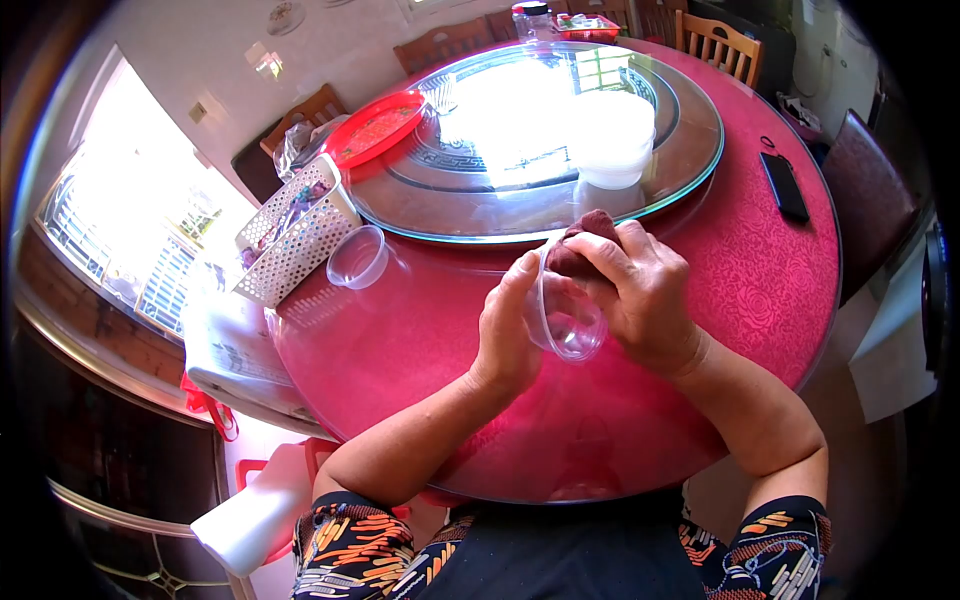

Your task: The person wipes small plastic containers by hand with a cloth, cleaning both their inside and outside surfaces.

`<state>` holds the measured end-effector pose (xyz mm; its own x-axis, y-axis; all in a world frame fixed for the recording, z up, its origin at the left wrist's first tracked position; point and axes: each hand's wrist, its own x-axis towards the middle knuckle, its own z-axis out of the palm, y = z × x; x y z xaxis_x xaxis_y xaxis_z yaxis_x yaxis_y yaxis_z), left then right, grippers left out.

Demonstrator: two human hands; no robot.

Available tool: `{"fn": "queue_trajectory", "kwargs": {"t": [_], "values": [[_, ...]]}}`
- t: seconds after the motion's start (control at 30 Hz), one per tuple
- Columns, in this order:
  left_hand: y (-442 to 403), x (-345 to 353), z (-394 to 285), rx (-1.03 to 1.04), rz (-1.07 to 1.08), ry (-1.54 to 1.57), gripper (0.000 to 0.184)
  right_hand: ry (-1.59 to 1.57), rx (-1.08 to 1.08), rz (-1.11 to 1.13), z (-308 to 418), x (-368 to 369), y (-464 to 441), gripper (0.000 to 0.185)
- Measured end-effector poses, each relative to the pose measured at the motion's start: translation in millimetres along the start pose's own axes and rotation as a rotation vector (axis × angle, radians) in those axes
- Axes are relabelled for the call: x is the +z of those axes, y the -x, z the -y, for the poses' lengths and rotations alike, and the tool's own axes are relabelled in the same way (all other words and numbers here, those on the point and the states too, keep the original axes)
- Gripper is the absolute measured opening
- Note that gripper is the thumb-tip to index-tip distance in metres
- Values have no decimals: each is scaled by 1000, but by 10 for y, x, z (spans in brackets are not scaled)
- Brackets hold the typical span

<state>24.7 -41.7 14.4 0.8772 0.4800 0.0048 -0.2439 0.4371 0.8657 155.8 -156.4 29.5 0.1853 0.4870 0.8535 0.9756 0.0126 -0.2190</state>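
Observation:
A clear plastic bowl (572, 328) is held up over the near part of the pink table, tilted, between both hands. My left hand (508, 325) grips its left side, with the thumb near the rim. My right hand (645, 290) pinches a dark brown cloth (590, 240) against the bowl's upper rim. A second clear bowl (358, 257) rests on the table to the left, beside a white perforated basket (300, 232) with purple items inside. White stacked containers (614, 140) stand on the glass turntable, beyond my hands.
The round pink table (760, 270) carries a large glass turntable (440, 215). On it lies a red tray (375, 128). A black phone (784, 187) is at the right. Jars (533, 22) and a red container (588, 30) stand at the back. Wooden chairs surround the table.

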Motion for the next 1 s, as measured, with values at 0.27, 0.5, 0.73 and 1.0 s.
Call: {"fn": "queue_trajectory", "kwargs": {"t": [0.27, 0.5, 0.73, 1.0], "values": [[63, 68, -15, 67, -57, -72, 55, -236, 141, 35, 5, 27, -16, 33], [46, 46, -18, 129, -38, -46, 51, -576, 239, 140, -86, 6, -42, 32], [17, 27, 24, 126, -12, -113, 61, -952, 467, 279, -145, -110, -105, 31], [13, 21, 48, 126, 29, -105, 63, -870, 409, 274, -137, -94, -99, 26]]}}
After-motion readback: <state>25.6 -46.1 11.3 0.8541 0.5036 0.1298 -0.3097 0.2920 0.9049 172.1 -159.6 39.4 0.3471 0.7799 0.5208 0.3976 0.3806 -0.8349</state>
